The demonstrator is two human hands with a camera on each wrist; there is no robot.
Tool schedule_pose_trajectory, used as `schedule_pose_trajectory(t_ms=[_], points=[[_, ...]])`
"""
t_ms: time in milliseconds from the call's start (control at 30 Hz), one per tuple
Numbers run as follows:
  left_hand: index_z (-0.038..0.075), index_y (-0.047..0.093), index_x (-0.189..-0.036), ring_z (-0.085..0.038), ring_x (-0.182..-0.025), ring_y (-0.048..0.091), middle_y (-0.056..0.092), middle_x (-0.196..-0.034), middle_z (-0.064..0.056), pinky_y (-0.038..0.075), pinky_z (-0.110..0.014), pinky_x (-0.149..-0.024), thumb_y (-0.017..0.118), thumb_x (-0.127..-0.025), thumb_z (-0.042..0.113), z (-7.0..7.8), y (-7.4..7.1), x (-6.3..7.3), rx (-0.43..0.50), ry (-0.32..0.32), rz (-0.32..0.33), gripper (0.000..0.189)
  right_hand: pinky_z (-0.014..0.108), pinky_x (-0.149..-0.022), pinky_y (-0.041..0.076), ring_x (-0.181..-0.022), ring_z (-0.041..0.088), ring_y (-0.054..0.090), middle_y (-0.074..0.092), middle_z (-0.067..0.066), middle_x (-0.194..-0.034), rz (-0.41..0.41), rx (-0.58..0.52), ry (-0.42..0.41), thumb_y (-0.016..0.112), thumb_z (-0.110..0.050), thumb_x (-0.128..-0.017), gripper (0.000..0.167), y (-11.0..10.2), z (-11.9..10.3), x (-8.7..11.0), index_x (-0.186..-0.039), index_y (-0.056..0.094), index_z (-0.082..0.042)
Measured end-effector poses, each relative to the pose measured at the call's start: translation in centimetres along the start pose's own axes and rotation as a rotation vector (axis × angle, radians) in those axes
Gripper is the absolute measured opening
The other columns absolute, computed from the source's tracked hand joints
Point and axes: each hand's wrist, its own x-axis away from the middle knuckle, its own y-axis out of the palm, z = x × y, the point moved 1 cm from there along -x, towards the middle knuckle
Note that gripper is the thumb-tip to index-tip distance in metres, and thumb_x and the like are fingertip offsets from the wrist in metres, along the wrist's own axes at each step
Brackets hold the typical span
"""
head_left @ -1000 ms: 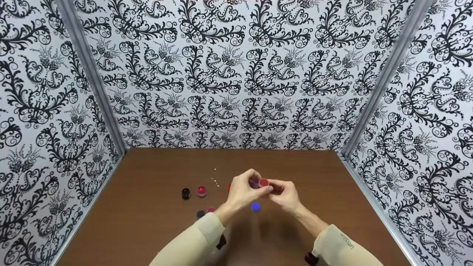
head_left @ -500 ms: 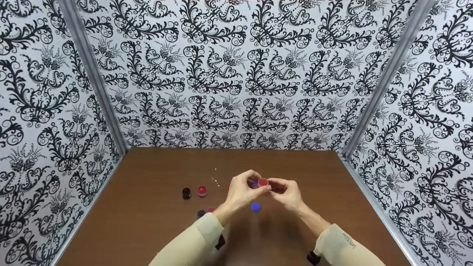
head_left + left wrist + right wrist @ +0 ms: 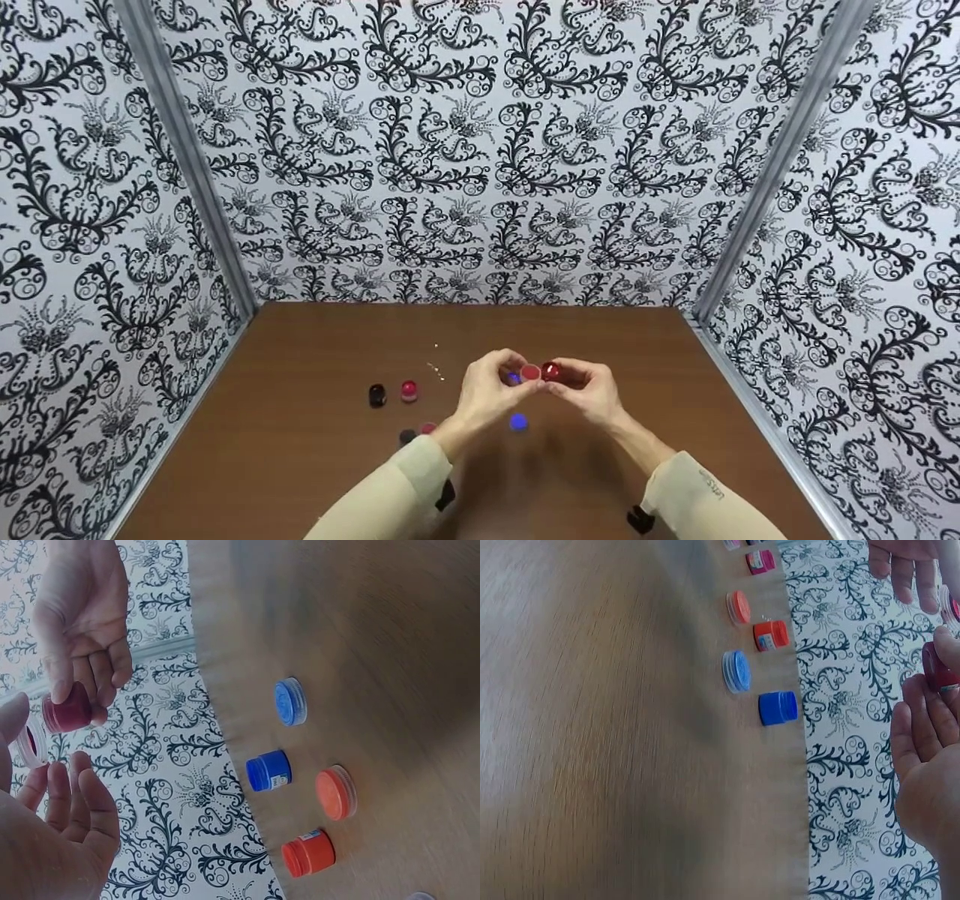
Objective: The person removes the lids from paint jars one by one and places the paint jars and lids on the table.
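My left hand [image 3: 484,386] pinches a clear screw lid [image 3: 530,373] with red paint inside, its inner side turned toward the head camera. Right beside it, my right hand [image 3: 596,394] holds a small dark red paint jar [image 3: 551,371] between thumb and fingers. In the left wrist view the jar [image 3: 69,709] and the lid [image 3: 31,742] are off each other, with only a small gap. Both hands are raised above the table. Below them are a blue paint jar [image 3: 268,770] and a blue lid [image 3: 290,701] on the tabletop.
An orange jar [image 3: 309,853] and orange lid [image 3: 336,793] lie beside the blue ones. Farther left stand a pink jar [image 3: 409,391] and a black jar [image 3: 377,395], with a pink lid [image 3: 428,428] and dark lid [image 3: 407,436] nearer. Patterned walls enclose the brown table [image 3: 300,337].
The right hand has shifted slightly right with the red jar, which was hidden behind the lid and fingers and now shows beside the lid. The left hand has barely moved.
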Motion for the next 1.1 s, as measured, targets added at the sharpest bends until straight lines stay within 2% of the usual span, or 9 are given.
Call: schedule_pose_trajectory(t_ms=[100,200,333,467,567,800,900,1100], points=[[0.017,0.082,-0.105,-0.011,-0.082,0.074,0.082,-0.097,-0.001,0.060,-0.020,-0.075,0.099,-0.086,0.040,-0.1,0.1,0.1,-0.021,-0.011,-0.004,0.034,0.020,-0.083,0.066,-0.095,0.006,0.082,0.087,0.018,-0.109,0.022,-0.002,0.024,0.090,0.002,-0.091,0.038,-0.3,0.2,-0.1,-0.122,0.075,0.018],[0.015,0.083,-0.106,-0.020,-0.084,0.076,0.080,-0.099,-0.005,0.059,-0.020,-0.073,0.099,-0.086,0.040,-0.3,0.4,0.2,-0.035,-0.007,-0.003,0.035,0.020,-0.083,0.066,-0.094,0.008,0.083,0.084,0.029,-0.111,0.052,0.006,0.051,0.091,0.001,-0.090,0.039,-0.6,0.5,-0.1,-0.123,0.076,0.016],[0.014,0.084,-0.108,-0.029,-0.087,0.077,0.078,-0.099,-0.009,0.058,-0.020,-0.072,0.098,-0.086,0.039,-0.5,0.9,0.4,-0.053,-0.002,-0.005,0.036,0.019,-0.081,0.066,-0.091,0.004,0.081,0.080,0.036,-0.110,0.100,0.021,0.050,0.089,0.009,-0.088,0.036,-0.9,0.9,-0.2,-0.122,0.078,0.015],[0.013,0.086,-0.108,-0.016,-0.081,0.074,0.077,-0.100,-0.010,0.058,-0.019,-0.073,0.097,-0.088,0.038,-1.0,1.6,0.6,-0.069,-0.008,-0.026,0.034,0.017,-0.079,0.065,-0.088,0.002,0.078,0.077,0.031,-0.104,0.155,0.035,0.032,0.087,0.016,-0.085,0.035,-1.2,1.6,-0.3,-0.119,0.079,0.014],[0.013,0.086,-0.107,-0.005,-0.078,0.068,0.077,-0.100,-0.012,0.059,-0.019,-0.074,0.097,-0.088,0.038,-1.6,2.1,0.9,-0.077,-0.004,-0.037,0.033,0.016,-0.077,0.063,-0.084,0.002,0.076,0.075,0.025,-0.099,0.188,0.060,0.051,0.089,0.015,-0.084,0.034,-1.5,2.2,-0.5,-0.117,0.081,0.011],[0.011,0.086,-0.107,-0.029,-0.088,0.078,0.077,-0.099,-0.011,0.060,-0.022,-0.077,0.096,-0.088,0.030,-2.1,3.0,1.3,-0.113,0.019,-0.053,0.029,0.018,-0.079,0.063,-0.083,0.003,0.074,0.076,0.028,-0.103,0.207,0.112,0.123,0.090,0.011,-0.086,0.035,-2.1,3.0,-0.9,-0.119,0.082,0.009],[0.012,0.086,-0.106,-0.025,-0.087,0.078,0.077,-0.099,-0.012,0.062,-0.025,-0.078,0.096,-0.088,0.028,-2.1,3.4,1.5,-0.156,0.033,-0.054,0.027,0.015,-0.078,0.061,-0.083,0.000,0.073,0.076,0.028,-0.102,0.205,0.133,0.107,0.090,0.011,-0.086,0.033,-2.1,3.2,-1.0,-0.119,0.082,0.010],[0.015,0.086,-0.103,-0.015,-0.085,0.073,0.077,-0.096,-0.005,0.059,-0.027,-0.077,0.095,-0.087,0.030,-2.6,4.2,1.5,-0.226,0.027,-0.065,0.023,0.012,-0.077,0.059,-0.083,0.001,0.072,0.076,0.027,-0.101,0.181,0.179,0.092,0.091,0.007,-0.087,0.032,-1.6,3.7,-1.4,-0.118,0.082,0.009]])
